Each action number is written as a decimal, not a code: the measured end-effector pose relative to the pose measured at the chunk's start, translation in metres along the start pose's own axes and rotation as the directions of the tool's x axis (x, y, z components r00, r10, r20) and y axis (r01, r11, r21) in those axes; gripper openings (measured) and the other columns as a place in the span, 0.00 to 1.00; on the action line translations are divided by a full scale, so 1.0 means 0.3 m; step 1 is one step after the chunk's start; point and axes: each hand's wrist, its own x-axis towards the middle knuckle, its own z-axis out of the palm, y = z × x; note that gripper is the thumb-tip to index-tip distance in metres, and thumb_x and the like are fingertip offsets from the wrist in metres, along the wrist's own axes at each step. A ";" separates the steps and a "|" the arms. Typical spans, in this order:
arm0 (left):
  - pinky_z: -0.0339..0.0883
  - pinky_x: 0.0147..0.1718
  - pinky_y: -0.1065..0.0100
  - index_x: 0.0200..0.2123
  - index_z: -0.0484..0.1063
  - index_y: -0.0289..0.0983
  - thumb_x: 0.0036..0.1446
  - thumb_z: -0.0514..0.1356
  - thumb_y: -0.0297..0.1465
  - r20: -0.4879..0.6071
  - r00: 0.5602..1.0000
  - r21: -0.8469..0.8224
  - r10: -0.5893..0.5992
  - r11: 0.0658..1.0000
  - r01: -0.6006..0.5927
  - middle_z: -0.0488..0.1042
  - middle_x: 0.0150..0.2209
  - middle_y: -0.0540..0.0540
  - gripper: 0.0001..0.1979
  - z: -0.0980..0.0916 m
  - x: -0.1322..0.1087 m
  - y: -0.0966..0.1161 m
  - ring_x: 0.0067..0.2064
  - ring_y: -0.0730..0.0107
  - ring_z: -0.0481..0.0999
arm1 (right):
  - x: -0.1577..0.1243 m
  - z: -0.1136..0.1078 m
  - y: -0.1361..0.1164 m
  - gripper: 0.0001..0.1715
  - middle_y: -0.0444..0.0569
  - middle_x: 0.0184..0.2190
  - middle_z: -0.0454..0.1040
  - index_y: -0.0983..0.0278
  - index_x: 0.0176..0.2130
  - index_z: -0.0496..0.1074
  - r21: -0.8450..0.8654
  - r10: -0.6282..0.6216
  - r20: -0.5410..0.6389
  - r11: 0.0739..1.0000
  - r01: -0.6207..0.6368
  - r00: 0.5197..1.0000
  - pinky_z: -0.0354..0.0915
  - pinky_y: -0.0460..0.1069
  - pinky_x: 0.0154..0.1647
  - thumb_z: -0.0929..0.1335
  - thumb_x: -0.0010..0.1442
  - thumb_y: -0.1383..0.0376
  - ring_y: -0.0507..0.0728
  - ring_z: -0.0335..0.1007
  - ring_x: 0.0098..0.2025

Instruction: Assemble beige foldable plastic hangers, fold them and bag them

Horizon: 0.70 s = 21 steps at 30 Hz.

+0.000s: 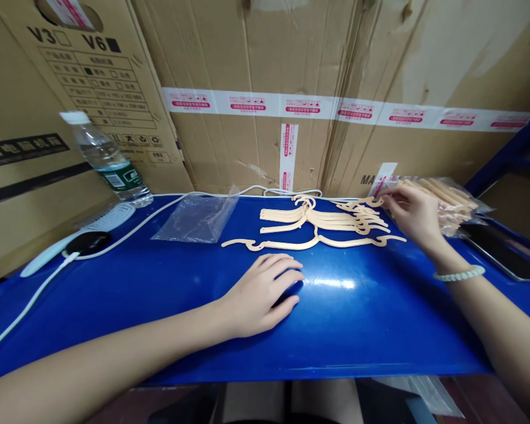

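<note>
My left hand (265,294) rests on the blue tabletop with its fingers apart and nothing in them. Just beyond its fingertips lies a beige clothes hanger (287,244) with both notched arms spread out. Behind that one, several more beige hangers (331,219) lie bunched together, their hooks at the top. To their right, my right hand (408,212) pinches a small curved beige hanger piece (371,202) between thumb and fingertips. Other loose hanger pieces (366,224) lie under and beside it. A clear plastic bag of beige hanger parts (450,200) is partly hidden behind this hand.
A flat clear bag (198,218) lies left of the hangers. On the left are a water bottle (110,162), a hairbrush (110,217) and a black round device (88,242) with a white cable. A dark phone-like slab (507,253) lies right. Cardboard boxes (247,59) wall the back.
</note>
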 end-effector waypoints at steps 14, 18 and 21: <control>0.75 0.45 0.60 0.58 0.67 0.38 0.62 0.61 0.37 0.121 0.900 -0.833 -0.418 0.451 0.321 0.74 0.55 0.38 0.23 0.022 0.040 -0.011 0.47 0.61 0.79 | -0.259 0.156 -0.341 0.09 0.49 0.36 0.84 0.60 0.39 0.83 0.615 -0.251 0.197 0.784 0.080 0.948 0.77 0.51 0.38 0.73 0.61 0.60 0.58 0.81 0.35; 0.76 0.36 0.67 0.43 0.72 0.34 0.59 0.65 0.39 0.069 0.838 -0.917 -0.541 0.296 0.267 0.77 0.39 0.44 0.15 0.015 0.055 -0.025 0.35 0.68 0.79 | -0.282 0.166 -0.349 0.15 0.49 0.48 0.81 0.58 0.51 0.79 0.594 -0.503 0.300 0.763 0.254 0.811 0.74 0.52 0.51 0.69 0.66 0.64 0.58 0.79 0.48; 0.75 0.33 0.70 0.36 0.72 0.33 0.56 0.67 0.39 0.066 0.785 -0.932 -0.615 0.242 0.268 0.75 0.32 0.47 0.15 0.010 0.060 -0.029 0.32 0.72 0.76 | -0.273 0.159 -0.356 0.18 0.51 0.52 0.79 0.58 0.56 0.75 0.602 -0.631 0.351 0.718 0.350 0.692 0.70 0.54 0.56 0.66 0.69 0.66 0.58 0.76 0.53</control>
